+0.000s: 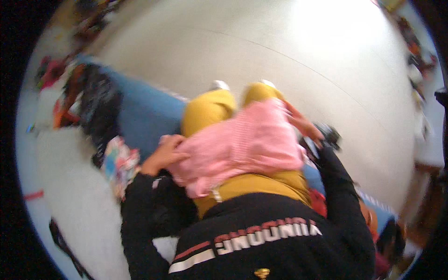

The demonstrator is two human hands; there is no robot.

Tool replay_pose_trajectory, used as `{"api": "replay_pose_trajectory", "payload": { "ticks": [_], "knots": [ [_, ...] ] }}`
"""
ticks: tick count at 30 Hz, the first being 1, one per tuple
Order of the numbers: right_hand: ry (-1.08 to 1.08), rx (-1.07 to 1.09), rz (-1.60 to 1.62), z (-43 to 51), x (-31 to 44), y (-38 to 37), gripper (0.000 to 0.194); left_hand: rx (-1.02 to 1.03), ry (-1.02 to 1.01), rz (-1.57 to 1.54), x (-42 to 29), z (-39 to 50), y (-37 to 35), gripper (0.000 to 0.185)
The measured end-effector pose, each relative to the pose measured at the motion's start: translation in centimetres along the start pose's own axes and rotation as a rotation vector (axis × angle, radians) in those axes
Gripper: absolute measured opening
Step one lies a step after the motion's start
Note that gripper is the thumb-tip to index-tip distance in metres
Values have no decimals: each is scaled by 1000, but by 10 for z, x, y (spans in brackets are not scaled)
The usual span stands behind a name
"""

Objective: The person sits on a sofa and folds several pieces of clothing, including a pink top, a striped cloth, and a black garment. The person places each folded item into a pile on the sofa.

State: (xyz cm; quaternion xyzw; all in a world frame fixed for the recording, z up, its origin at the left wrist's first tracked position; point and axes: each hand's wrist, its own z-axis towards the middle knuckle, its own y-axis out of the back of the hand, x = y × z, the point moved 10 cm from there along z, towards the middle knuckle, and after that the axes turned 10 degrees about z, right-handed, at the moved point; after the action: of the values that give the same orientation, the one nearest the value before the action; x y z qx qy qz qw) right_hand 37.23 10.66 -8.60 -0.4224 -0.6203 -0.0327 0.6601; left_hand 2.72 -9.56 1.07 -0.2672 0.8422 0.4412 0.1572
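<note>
A pink knitted cloth (241,140), perhaps a garment, is spread across the lap over mustard-yellow trousers (206,110). At its left edge, my left hand (168,155) has its fingers bent over the fabric and grips it. My right hand (304,126) lies along the right edge, its fingers stretched towards the far corner; blur hides whether they pinch the cloth. Both forearms are in black sleeves. A pale cord or tag (216,194) hangs at the cloth's near edge.
A blue bench or mat strip (150,105) runs diagonally under the person. On its left lie a black shiny bag or garment (101,101) and a multicoloured cloth (119,161). Beside the right wrist is a dark object (327,134). Pale floor (280,59) extends ahead; blurred items line the right side.
</note>
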Motion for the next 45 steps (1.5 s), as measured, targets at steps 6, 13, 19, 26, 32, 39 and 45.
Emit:
{"api": "replay_pose_trajectory", "payload": {
  "ticks": [6,13,19,26,32,39,45],
  "knots": [
    [-227,-172,14,-14,-8,-8,77,-101,-191,98,-13,-15,20,36],
    [-267,-261,31,-39,-2,3,71,-107,-114,-149,-28,-26,52,39],
    [-274,-304,26,-45,1,9,66,-127,16,-4,-20,-23,64,44],
    [-266,-337,0,-54,8,15,61,-279,-1,19,-22,-30,77,31],
    [-256,-373,-19,-65,17,21,57,-370,-18,7,-13,-27,70,30],
    [-205,-445,-62,-79,52,25,52,-589,-38,97,-26,-28,78,28],
    [111,-454,-682,-74,158,-7,49,-561,-223,-378,-122,2,60,38]
  ]
}}
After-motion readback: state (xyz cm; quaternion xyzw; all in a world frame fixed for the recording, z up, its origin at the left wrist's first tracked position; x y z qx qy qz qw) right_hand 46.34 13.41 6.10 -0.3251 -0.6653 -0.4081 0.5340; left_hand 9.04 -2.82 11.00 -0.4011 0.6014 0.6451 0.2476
